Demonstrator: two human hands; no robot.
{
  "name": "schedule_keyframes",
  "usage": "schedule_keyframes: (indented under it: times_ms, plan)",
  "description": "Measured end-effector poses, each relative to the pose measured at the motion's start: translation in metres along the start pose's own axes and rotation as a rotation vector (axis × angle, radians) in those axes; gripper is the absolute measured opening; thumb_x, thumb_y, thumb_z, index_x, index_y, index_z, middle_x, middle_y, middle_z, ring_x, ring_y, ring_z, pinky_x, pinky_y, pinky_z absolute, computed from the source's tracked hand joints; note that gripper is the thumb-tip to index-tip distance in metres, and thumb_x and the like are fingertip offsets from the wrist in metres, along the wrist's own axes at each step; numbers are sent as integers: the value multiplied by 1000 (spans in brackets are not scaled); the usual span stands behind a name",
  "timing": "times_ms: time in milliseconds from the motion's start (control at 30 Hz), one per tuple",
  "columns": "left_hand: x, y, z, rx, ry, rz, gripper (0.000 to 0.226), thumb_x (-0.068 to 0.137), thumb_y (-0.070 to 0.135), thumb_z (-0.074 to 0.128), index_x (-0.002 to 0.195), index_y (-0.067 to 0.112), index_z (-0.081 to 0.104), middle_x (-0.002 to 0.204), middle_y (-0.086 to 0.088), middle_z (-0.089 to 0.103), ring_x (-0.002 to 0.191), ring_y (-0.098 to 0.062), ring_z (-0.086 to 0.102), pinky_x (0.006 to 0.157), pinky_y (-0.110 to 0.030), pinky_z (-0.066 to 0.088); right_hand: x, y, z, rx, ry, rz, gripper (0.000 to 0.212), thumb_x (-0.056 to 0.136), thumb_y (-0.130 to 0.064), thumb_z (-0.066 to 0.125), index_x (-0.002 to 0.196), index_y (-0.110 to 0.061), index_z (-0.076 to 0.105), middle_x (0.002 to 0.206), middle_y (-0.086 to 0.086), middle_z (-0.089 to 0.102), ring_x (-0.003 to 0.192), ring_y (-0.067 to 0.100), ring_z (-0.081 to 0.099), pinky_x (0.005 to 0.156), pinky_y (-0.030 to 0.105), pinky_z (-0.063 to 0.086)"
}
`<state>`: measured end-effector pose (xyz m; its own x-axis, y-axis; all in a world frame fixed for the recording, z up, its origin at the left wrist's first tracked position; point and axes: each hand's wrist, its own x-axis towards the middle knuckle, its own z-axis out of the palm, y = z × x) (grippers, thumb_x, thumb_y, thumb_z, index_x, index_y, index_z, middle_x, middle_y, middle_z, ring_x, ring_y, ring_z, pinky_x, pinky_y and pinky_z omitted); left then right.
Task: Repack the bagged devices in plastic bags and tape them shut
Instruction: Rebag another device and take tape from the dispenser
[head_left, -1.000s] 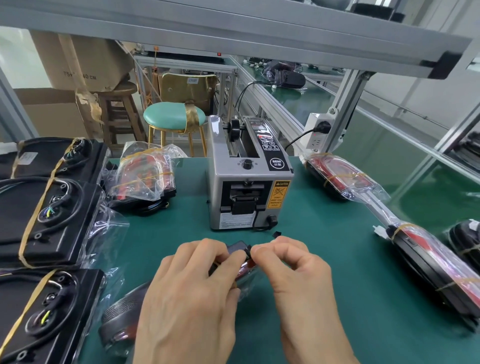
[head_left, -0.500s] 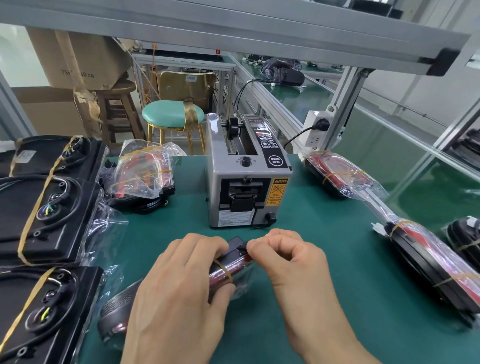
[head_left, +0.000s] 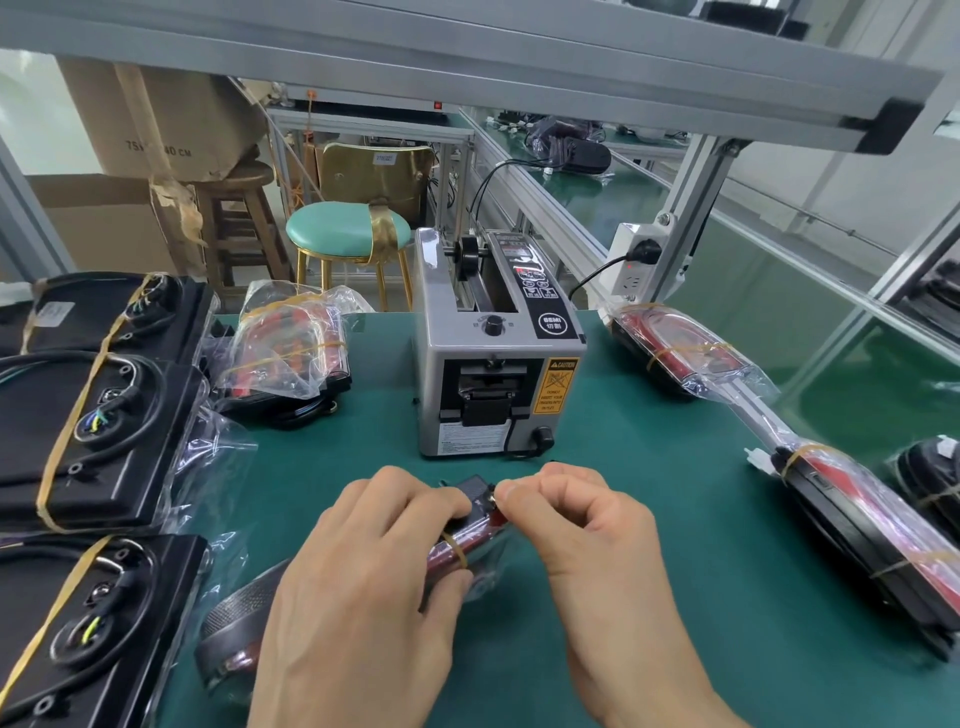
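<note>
I read "CAUTION" on the yellow warning sticker (head_left: 555, 385) of the grey metal tape dispenser (head_left: 496, 364), "SEMI" on its black round badge (head_left: 551, 322), and "40 CM" on the brown cardboard box (head_left: 156, 119).

Left hand (head_left: 358, 587) fingers curled, gripping; right hand (head_left: 582, 525) fingertips in pinch grip.

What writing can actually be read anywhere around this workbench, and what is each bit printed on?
"CAUTION": yellow warning sticker on the front of the grey tape dispenser; the smaller lines under it are too small to read.
"SEMI": round black button on the dispenser's top panel; the characters beneath are too blurred.
"40 CM": side of the cardboard box, after a partly hidden "75".
White label low on the dispenser's front: unreadable.
</note>
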<state>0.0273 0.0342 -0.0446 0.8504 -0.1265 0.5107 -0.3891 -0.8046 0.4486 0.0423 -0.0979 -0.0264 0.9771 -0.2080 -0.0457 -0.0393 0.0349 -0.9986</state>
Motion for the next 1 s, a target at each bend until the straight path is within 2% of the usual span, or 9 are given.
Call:
schedule_keyframes:
  times_ms: [333,500,633,700,733,767,867,900,1000]
  plan:
    - [-2,-1,1,-4,-18,5,62,36,10,93,92,24,71,80,10,57,76,-9,44,67,-25,37,-1,3,3,50,32,0,18,71,-9,72,53,-11,71,81,0,59,67,-6,56,59,3,39]
    - [0,1,-2,-3,-65,23,68,36,10,92,99,26,74,79,8,56,75,-12,43,51,-22,42,-2,4,4,-17,51,-41,21,72,-6,72,52,-14,72,81,2,60,66,-5,56,57,3,39]
    - [2,1,-3,32,-86,34,68,37,11,91,100,26,74,80,8,55,76,-12,41,56,-10,26,-1,5,3,-45,43,-52,19,72,-5,72,55,-12,73,84,5,61,66,-5,56,57,4,40]
    - [2,1,-2,25,-72,11,71,36,10,91,103,22,72,82,8,56,78,-11,43,53,-20,33,0,5,2,-47,30,-48,18,73,-5,72,55,-10,73,83,5,61,66,-5,56,57,3,39]
    - [1,1,-1,5,-61,-11,74,35,10,92,104,21,69,83,9,57,79,-9,44,63,-22,38,0,4,2,-45,25,-48,18,72,-5,71,55,-10,72,82,5,61,66,-5,55,57,3,39]
    - [1,1,-1,-20,-50,-37,77,34,10,92,105,21,64,83,12,58,79,-7,44,68,-19,38,0,4,1,-45,18,-49,18,72,-5,71,55,-9,72,81,5,61,66,-5,55,58,3,38]
    - [1,2,-3,-80,-59,-77,83,30,13,92,100,28,49,82,19,57,78,-1,45,50,-2,31,1,4,1,-62,6,-62,18,71,-5,71,54,-12,72,81,6,60,66,-5,54,59,3,38]
    - [1,2,-3,-80,-61,-72,83,29,13,92,98,28,48,81,19,56,77,-1,45,55,1,28,1,5,1,-67,10,-68,19,71,-5,71,54,-13,72,79,4,59,66,-5,53,59,4,38]
    - [1,2,-4,-64,-53,-54,79,30,14,92,95,30,50,83,21,53,75,-2,44,61,-4,30,1,6,1,-90,20,-89,19,70,-4,72,53,-14,72,78,3,58,66,-4,53,60,6,39]
